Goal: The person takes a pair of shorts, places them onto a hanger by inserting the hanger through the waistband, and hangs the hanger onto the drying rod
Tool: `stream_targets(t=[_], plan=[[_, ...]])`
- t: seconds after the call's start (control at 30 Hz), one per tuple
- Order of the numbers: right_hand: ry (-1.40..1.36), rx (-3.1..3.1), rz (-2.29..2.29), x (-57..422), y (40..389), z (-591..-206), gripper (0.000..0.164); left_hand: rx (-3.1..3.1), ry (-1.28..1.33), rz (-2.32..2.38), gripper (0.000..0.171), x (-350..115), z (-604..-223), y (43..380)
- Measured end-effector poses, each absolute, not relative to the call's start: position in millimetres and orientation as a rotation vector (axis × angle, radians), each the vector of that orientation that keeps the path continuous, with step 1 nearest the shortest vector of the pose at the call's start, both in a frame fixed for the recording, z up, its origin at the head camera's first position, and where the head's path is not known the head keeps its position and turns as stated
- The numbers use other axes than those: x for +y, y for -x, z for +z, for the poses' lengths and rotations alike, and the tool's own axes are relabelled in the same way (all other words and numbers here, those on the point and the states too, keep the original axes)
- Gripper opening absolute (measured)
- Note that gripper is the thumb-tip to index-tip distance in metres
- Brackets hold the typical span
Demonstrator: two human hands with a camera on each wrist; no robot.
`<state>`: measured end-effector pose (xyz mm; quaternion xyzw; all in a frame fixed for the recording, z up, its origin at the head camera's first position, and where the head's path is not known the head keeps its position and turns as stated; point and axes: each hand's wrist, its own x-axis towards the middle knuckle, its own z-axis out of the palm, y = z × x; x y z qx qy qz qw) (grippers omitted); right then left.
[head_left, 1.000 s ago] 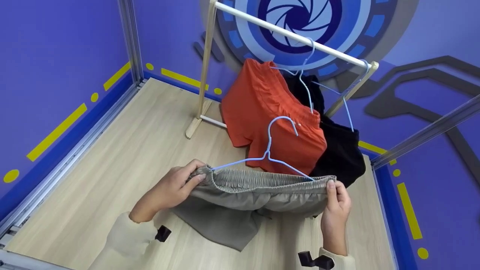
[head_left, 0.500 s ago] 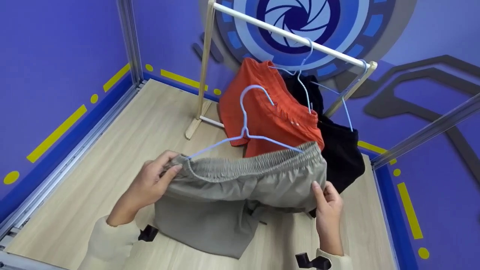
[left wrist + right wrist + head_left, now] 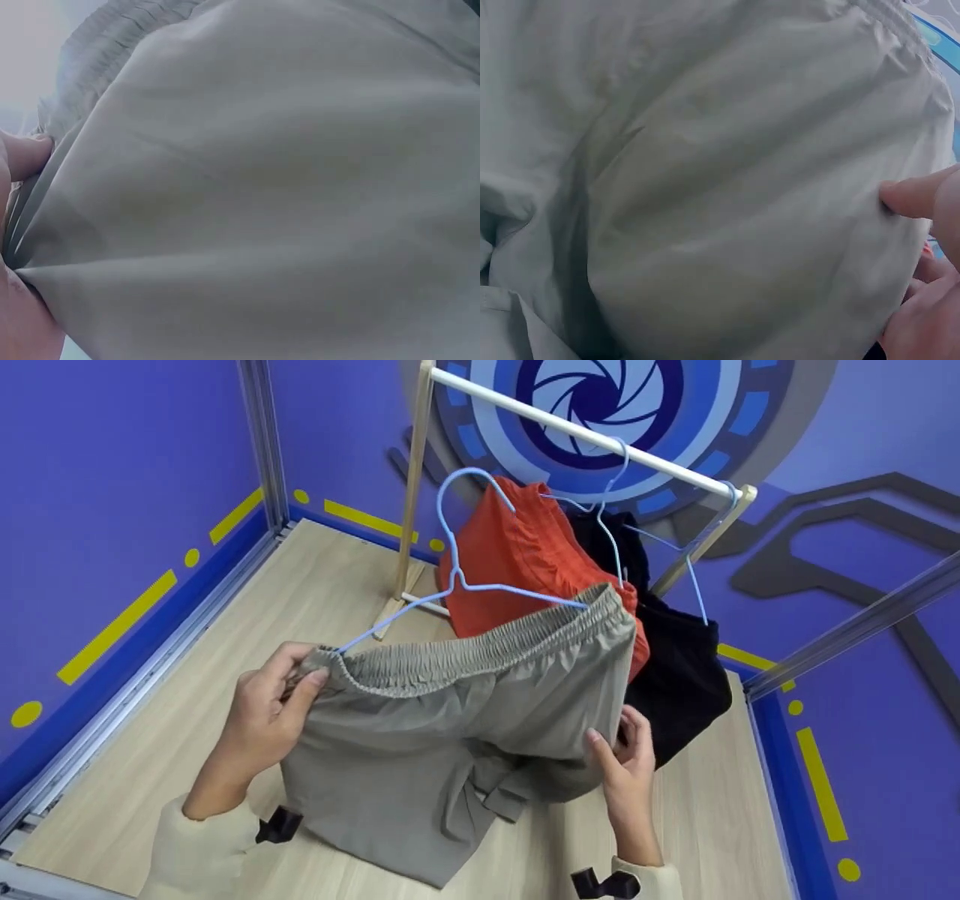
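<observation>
Grey-green shorts [image 3: 442, 735] with a gathered elastic waistband hang from a light blue wire hanger [image 3: 456, 574], whose arms go into the waistband; its hook points up, apart from the rack. My left hand [image 3: 264, 718] pinches the waistband corner and the hanger's end there, thumb in front. On the opposite side my right hand [image 3: 628, 776] holds the outer edge of the shorts below the waistband. In the right wrist view its thumb [image 3: 911, 196] presses the cloth and the other fingers lie partly behind the edge. Cloth fills most of the left wrist view.
Behind stands a wooden rack with a white rail [image 3: 555, 420]. Red shorts [image 3: 495, 555] and black shorts [image 3: 682, 682] hang from it on blue hangers. The wood-grain table [image 3: 187, 720] lies between blue walls with metal frame posts [image 3: 262, 442].
The grey-green shorts and hanger have risen and shifted left, toward the rack. My right hand has gone from the waistband corner down along the side edge; my left still pinches its corner.
</observation>
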<state>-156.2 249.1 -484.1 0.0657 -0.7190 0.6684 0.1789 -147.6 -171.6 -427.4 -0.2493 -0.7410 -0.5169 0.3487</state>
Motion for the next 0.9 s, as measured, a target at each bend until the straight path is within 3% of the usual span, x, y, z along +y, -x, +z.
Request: stream_targets(t=[0.07,0.13,0.3,0.37,0.9], plan=[[-0.210,-2.046,1.888,246,157,-489,0.052,-1.909,0.618,-1.330,0.017,-172,-424,146],[-0.218,-2.109,1.883,241,158,-496,0.049,-1.886,0.581,-1.327,0.015,-171,-421,144],[-0.249,-2.371,1.867,220,153,-514,0.016,-1.834,0.481,-1.304,0.012,-166,-415,146],[-0.244,-2.435,1.883,211,150,-517,0.011,-1.828,0.440,-1.292,0.012,-164,-414,148],[0.039,-2.459,1.911,195,151,-504,0.011,-1.770,0.083,-1.249,0.018,-149,-398,167]])
